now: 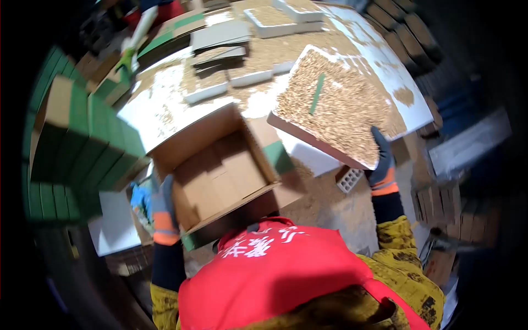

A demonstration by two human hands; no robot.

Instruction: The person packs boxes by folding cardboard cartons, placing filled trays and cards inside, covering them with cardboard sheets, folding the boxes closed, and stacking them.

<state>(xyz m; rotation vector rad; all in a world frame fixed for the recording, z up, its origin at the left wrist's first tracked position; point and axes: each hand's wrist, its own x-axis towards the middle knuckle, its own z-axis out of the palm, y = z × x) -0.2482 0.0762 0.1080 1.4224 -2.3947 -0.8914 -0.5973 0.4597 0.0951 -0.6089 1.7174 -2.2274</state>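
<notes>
My left hand (pixel 164 208), in a grey and orange glove, grips the left side of an open cardboard box (pixel 220 179), whose brown inside shows only bare cardboard. The box is tilted toward me. At the right, my right hand (pixel 383 162), gloved alike, holds the near right corner of a shallow white tray (pixel 320 144). Small tan, grain-like pieces (pixel 352 104) fill the tray, and a narrow green strip (pixel 317 93) lies on top of them. The tray is tilted and stands close to the box's right side.
Green and brown boxes (pixel 93 126) are stacked at the left. Flat grey sheets (pixel 220 38) and other white trays (pixel 283 28) lie on the white table (pixel 421 113), among scattered grains. Another person's gloved hand (pixel 126 59) is at the upper left. A small white block with holes (pixel 350 180) sits below the tray.
</notes>
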